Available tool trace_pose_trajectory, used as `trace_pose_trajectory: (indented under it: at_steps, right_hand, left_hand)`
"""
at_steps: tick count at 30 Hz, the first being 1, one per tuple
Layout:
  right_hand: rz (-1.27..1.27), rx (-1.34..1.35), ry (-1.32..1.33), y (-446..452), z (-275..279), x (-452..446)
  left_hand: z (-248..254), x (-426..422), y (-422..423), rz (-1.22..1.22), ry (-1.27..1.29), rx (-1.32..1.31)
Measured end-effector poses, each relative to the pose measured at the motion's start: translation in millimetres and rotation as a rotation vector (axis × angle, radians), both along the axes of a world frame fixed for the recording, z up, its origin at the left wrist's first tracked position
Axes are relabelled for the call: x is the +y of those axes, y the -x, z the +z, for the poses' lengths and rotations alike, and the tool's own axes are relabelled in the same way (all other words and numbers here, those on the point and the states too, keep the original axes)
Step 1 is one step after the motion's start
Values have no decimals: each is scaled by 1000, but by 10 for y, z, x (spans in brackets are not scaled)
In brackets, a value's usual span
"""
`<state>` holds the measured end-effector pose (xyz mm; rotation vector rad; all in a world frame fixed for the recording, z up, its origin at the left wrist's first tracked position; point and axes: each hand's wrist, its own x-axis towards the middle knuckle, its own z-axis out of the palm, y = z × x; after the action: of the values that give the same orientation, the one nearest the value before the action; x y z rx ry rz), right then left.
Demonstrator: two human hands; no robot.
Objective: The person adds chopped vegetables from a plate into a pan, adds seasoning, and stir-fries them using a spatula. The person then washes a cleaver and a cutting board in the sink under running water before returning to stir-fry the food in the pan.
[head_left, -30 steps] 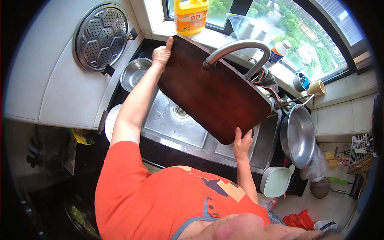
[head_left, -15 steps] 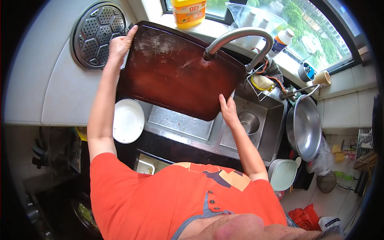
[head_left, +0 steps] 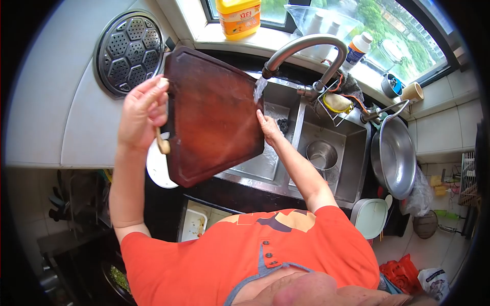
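A wet, dark reddish-brown cutting board (head_left: 217, 120) is held up tilted over the left part of the sink. At its left edge my left hand (head_left: 144, 109) is closed on a tan, rope-like handle (head_left: 163, 144). My right hand (head_left: 269, 127) grips the opposite edge, thumb on the face and the other fingers partly hidden. Water (head_left: 260, 87) runs from the curved faucet (head_left: 306, 41) onto the board's upper right edge. Behind the board's lower left corner, a white plate (head_left: 159, 166) is partly covered.
The double sink (head_left: 286, 183) holds a metal bowl (head_left: 321, 154) in its right basin. A wire rack (head_left: 334, 109) hangs by the faucet. At right stands a large metal basin (head_left: 392, 158). A round perforated metal plate (head_left: 130, 52) lies left; a yellow jug (head_left: 239, 19) is on the sill.
The board has turned and shifted left, uncovering more of the sink. My left hand has come down to the handle, and my right hand has moved left. Running water now shows under the faucet.
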<state>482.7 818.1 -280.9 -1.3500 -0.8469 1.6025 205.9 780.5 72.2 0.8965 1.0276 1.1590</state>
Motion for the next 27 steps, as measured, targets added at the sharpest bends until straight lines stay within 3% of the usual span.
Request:
trace_pose_trajectory:
  at_steps: [4,6,8,9,12,13,16,19,20,21,22,24,27]
  right_hand:
    - [-11,-180,145,-109,-21,5]
    - [-12,-660,-257,-309,-81,125]
    - [1,-1031,-682,-562,434,217]
    - [-28,-1055,-858,-692,466,382]
    - [87,-1087,-663,-998,741,640]
    - [73,-1086,-666,-1080,786,690]
    - [-57,-652,-582,-1188,827,786]
    - [-37,-881,-601,-1101,986,488]
    - [79,-793,-486,-1081,981,372]
    - [60,-703,-608,-1020,696,262]
    - [86,-501,-459,-928,291,176]
    - [283,-204,-48,-696,594,-290]
    - [336,-169,52,-437,643,-461]
  left_hand:
    - [82,-219,-400,26,-61,-30]
    - [57,-318,-521,-19,-116,32]
    - [39,-401,-713,-39,-113,73]
    - [2,-400,-767,-53,-110,45]
    - [-156,-394,-890,-59,-111,54]
    - [-153,-412,-925,-48,-115,85]
    - [-166,-468,-927,-22,-128,148]
    - [-149,-582,-881,-9,-157,190]
    - [-122,-636,-896,-10,-167,219]
    - [-84,-700,-910,-7,-178,247]
    - [-27,-776,-917,12,-187,247]
    - [134,-973,-927,0,-213,334]
    - [385,-1356,-923,75,-232,372]
